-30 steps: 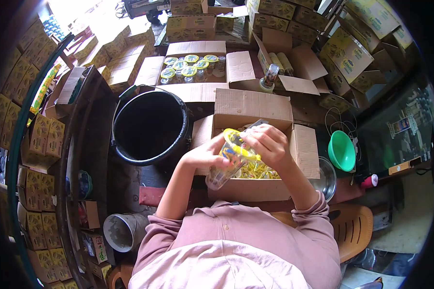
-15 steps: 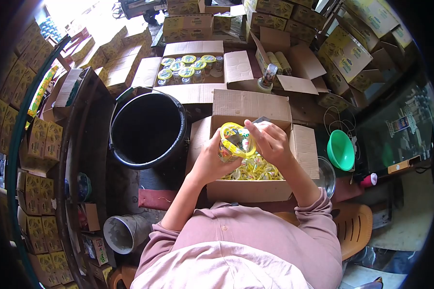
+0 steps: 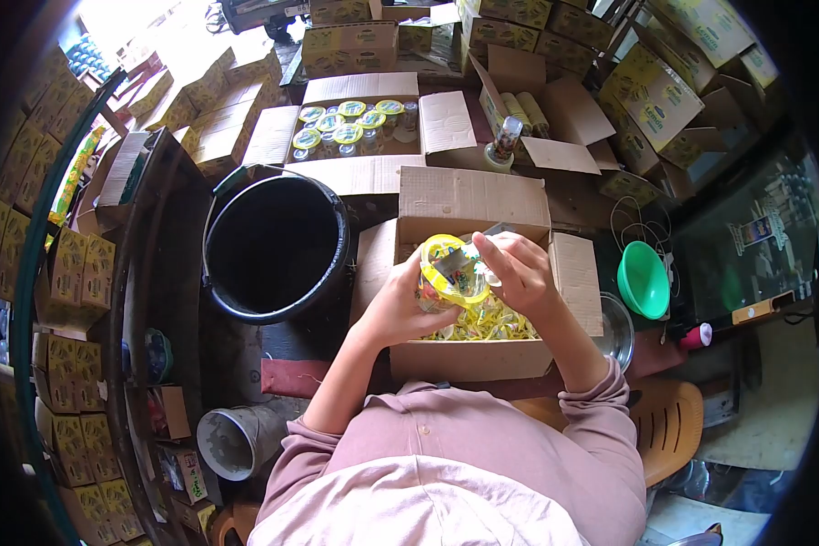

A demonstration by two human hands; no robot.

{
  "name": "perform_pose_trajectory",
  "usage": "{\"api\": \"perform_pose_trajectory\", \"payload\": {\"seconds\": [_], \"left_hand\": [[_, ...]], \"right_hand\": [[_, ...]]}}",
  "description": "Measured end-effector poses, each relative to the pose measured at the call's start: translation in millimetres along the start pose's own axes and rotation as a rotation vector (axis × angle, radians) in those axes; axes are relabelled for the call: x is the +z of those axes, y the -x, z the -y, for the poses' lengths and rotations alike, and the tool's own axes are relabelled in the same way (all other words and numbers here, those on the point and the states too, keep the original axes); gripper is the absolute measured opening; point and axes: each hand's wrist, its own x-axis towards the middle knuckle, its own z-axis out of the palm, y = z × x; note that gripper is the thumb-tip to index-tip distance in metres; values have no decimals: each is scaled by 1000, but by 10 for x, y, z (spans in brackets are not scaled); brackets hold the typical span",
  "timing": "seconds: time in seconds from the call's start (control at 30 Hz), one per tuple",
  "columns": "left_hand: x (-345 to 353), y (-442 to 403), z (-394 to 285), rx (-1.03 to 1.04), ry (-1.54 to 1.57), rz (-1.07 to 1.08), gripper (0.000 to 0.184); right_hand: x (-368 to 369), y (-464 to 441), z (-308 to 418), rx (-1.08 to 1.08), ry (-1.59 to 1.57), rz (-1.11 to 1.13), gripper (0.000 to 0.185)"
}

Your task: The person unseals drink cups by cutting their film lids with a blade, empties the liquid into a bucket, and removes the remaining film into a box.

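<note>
Carton (image 3: 469, 359) with flaps spread is placed directly before the person (image 3: 510, 437); left of it a black bucket (image 3: 278, 241) is stood. Over the carton, the left hand (image 3: 393, 314) is wrapped around a clear jar (image 3: 465, 285), whose long axis is tilted, its yellow-rimmed mouth turned up toward the right hand (image 3: 520, 273). By that hand, closed in a pinch, a flat grey blade (image 3: 449, 263) is held slanting across the mouth; contact with the rim cannot be told. Inside the carton, crumpled yellow strips (image 3: 493, 323) are heaped below the jar.

"Lemon" on yellow carton (image 3: 652, 98) at right, smaller print too blurred
</note>
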Motion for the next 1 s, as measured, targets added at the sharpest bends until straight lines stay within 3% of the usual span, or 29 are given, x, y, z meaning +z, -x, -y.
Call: {"api": "perform_pose_trajectory", "payload": {"seconds": [0.17,0.3,0.37,0.47,0.67,0.77,1.0], "left_hand": [[-36,-15,-22,7,-107,-17,58],[-42,-2,-23,6,-20,27,55],[-32,0,40,-23,70,49,50],[-56,-16,86,23,27,123,55],[-29,-30,123,-48,279,280,68],[-77,-43,99,-180,422,346,69],[-172,-138,169,-208,535,464,49]], "right_hand": [[-49,-23,-21,-65,57,70,32],[-22,6,-32,-82,67,70,22],[-19,7,-35,-90,60,56,21],[-9,13,-32,-100,55,51,20],[15,-3,-30,-99,42,48,19],[34,26,-44,-90,30,46,19],[71,33,-48,-63,32,45,17]]}}
